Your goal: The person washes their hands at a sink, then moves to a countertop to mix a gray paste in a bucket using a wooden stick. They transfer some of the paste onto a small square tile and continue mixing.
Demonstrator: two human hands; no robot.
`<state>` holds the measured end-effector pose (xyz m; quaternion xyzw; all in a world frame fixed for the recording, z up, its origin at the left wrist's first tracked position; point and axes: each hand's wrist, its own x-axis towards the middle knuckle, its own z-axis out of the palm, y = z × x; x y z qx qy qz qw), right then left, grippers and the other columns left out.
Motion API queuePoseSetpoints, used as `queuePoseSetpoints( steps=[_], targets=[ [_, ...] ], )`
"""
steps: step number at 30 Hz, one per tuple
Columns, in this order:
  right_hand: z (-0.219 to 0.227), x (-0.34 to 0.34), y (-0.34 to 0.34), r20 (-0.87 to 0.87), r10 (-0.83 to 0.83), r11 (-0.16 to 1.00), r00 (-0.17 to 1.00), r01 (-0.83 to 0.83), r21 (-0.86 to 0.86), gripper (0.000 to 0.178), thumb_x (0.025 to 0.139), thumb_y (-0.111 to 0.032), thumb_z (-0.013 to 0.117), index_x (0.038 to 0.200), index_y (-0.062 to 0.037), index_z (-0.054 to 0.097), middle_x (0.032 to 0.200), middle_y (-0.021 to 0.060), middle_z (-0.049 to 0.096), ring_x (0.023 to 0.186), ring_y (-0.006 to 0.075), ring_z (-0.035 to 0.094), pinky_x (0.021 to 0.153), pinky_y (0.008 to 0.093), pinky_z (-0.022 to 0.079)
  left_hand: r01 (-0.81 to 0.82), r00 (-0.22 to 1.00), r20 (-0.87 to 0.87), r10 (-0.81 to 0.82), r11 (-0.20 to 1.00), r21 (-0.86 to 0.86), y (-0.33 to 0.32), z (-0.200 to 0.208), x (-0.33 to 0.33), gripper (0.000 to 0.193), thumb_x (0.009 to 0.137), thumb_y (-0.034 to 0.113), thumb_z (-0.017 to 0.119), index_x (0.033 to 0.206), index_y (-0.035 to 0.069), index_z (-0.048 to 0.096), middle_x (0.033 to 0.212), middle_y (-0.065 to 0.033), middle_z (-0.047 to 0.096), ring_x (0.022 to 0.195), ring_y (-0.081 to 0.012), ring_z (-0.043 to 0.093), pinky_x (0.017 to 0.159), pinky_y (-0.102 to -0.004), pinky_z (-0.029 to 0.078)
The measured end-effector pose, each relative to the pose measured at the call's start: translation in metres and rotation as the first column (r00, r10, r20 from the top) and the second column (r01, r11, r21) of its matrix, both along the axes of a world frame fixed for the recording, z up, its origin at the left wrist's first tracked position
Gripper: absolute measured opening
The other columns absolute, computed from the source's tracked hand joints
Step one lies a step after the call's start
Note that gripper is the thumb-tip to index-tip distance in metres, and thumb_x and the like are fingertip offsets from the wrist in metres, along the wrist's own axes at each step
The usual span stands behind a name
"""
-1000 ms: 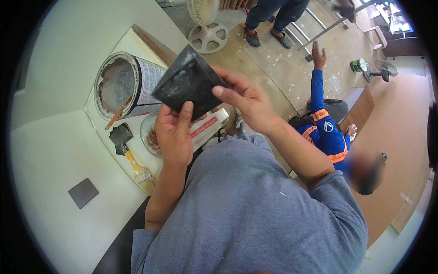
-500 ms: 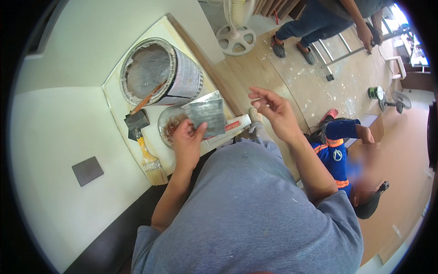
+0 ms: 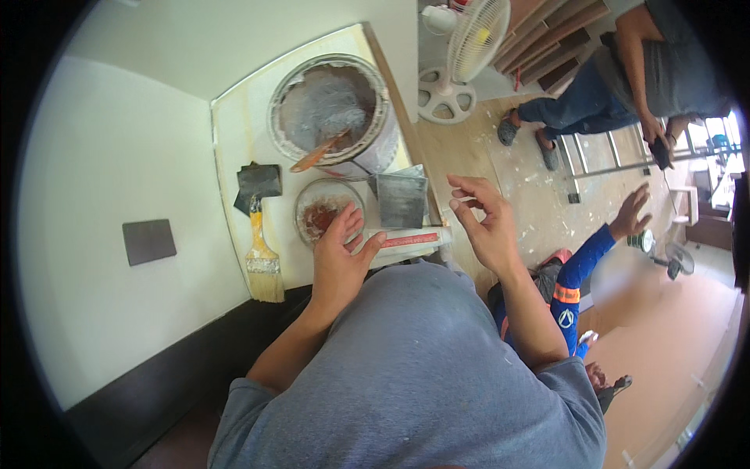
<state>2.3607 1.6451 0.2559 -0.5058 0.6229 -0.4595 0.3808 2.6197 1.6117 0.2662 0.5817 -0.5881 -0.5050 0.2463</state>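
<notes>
My left hand (image 3: 341,254) is open with fingers apart, over the near edge of a clear round bowl (image 3: 295,213) holding reddish-brown residue. Right of the bowl lie thin grey square sheets (image 3: 402,202), overlapping, with no hand on them. A white tube with a red label (image 3: 412,240) lies on their near side, close to my left thumb. My right hand (image 3: 486,223) hangs in the air to the right of the sheets, empty, its fingers curled loosely but apart. Behind the bowl stands a large can (image 3: 375,152) of grey paste, a brown wooden-looking stick (image 3: 320,151) at its rim.
A paintbrush (image 3: 264,262) with a yellow handle lies left, below dark square pieces (image 3: 258,181). A white fan (image 3: 469,51) stands beyond the worktop (image 3: 234,117). On the right, one person in a blue sleeve (image 3: 586,262) raises a hand; another stands by a metal ladder (image 3: 609,168).
My left hand has let go of the grey sheets, which now lie beside the tube. The view has shifted, and the blue-sleeved person has raised an arm.
</notes>
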Motion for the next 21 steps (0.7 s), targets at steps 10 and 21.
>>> queuePoseSetpoints(
  steps=[10, 21],
  targets=[
    [0.109, 0.086, -0.115, -0.505, 0.218, 0.770, 0.835, -0.465, -0.437, 0.037, 0.084, -0.014, 0.078, 0.120, -0.0087, 0.073, 0.101, 0.0141, 0.066, 0.099, 0.0345, 0.066, 0.087, 0.0441, 0.055, -0.321, 0.920, -0.321, 0.225, 0.902, -0.289, -0.079, 0.052, 0.050, 0.049, 0.101, 0.010, 0.067, 0.146, -0.003, 0.051, 0.131, -0.0161, 0.063, 0.114, -0.0175, 0.063, 0.098, -0.0294, 0.052],
    [0.102, 0.093, -0.191, 0.117, 0.358, 0.906, 0.926, -0.314, -0.284, 0.021, 0.106, -0.021, 0.058, 0.103, -0.0012, 0.065, 0.089, 0.0031, 0.068, 0.084, 0.0104, 0.058, 0.079, 0.0280, 0.048, -0.265, 0.950, -0.276, 0.149, 0.852, -0.451, -0.157, 0.034, 0.031, 0.044, 0.109, 0.028, 0.054, 0.142, 0.000, 0.057, 0.134, -0.0164, 0.063, 0.123, -0.0249, 0.060, 0.104, -0.0362, 0.048]
  ],
)
